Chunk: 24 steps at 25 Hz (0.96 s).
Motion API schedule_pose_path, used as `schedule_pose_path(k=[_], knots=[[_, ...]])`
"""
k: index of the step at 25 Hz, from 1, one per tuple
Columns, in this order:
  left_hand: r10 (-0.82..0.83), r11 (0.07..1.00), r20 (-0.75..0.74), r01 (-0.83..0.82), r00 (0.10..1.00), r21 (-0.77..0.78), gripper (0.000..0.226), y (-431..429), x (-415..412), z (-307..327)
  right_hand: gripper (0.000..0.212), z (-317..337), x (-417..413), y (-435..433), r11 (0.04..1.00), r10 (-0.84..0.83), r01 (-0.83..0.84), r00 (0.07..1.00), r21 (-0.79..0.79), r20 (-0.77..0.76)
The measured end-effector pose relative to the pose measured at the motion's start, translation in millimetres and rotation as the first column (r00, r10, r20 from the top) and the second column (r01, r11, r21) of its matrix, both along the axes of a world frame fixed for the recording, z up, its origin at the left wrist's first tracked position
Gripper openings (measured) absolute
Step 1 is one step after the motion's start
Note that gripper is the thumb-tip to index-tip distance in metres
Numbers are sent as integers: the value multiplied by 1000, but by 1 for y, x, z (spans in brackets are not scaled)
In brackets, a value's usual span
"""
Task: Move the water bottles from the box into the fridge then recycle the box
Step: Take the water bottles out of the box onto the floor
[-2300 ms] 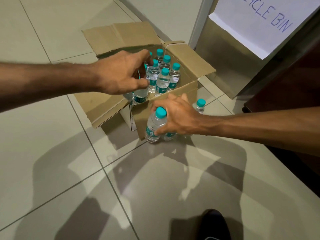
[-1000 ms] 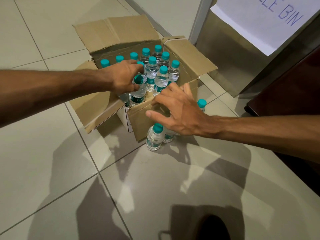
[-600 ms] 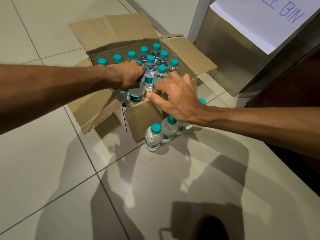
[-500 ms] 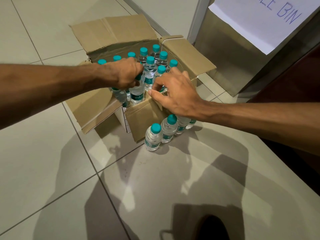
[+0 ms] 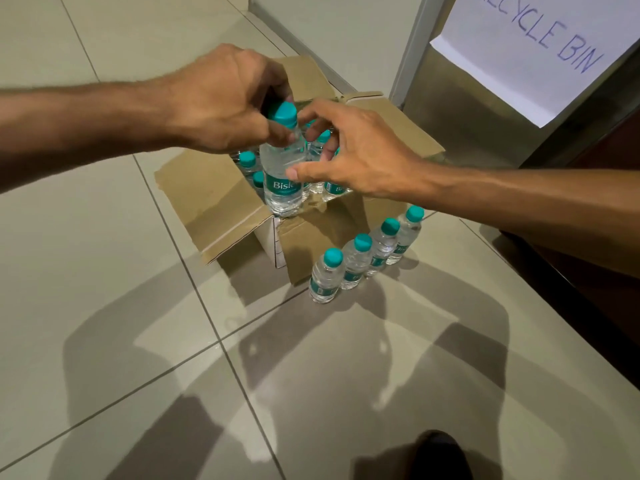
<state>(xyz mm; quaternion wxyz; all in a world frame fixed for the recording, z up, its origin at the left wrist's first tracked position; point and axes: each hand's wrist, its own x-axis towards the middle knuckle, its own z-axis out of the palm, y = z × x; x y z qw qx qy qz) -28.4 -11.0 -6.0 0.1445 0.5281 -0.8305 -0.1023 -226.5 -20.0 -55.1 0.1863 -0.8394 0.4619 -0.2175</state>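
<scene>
Above the near corner of the open box [image 5: 311,237], one water bottle [image 5: 282,178] hangs upright, its long axis vertical and its base just over the rim. The left hand [image 5: 225,102] pinches it at the neck under the teal cap, fingers curled round from the left. The right hand [image 5: 356,157] is at label height on the right, fingers spread and holding nothing. Its thumb tip is at the label, but whether it touches cannot be told. The bottle lies between the hands, likely ready for a handover. More bottles [image 5: 247,161] stand in the box. A row of four bottles [image 5: 356,261] stands on the floor [image 5: 138,306] beside it.
</scene>
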Motion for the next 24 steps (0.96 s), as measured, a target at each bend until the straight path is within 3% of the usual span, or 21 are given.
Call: schedule_pose_path(k=[3, 5, 10, 12, 16, 24], knots=[[-22, 1000, -9, 22, 1000, -12, 44, 25, 2, 8, 48, 10, 7, 18, 996, 71, -73, 997, 52, 42], [-33, 999, -14, 33, 999, -1, 42, 37, 0, 9, 47, 11, 10, 29, 992, 92, -95, 995, 86, 37], [-112, 981, 30, 106, 993, 163, 32, 51, -4, -5, 43, -6, 13, 49, 977, 105, -85, 990, 196, -91], [-124, 980, 42, 116, 991, 161, 32, 46, -3, -15, 43, -21, 14, 55, 972, 129, -88, 975, 218, -183], [-121, 988, 80, 112, 989, 110, 32, 30, 3, -35, 50, -55, 18, 53, 970, 198, -121, 892, 209, -406], [-86, 989, 102, 73, 991, 126, 20, 12, 18, -55, 49, -100, 16, 57, 964, 255, -252, 794, 82, -552]])
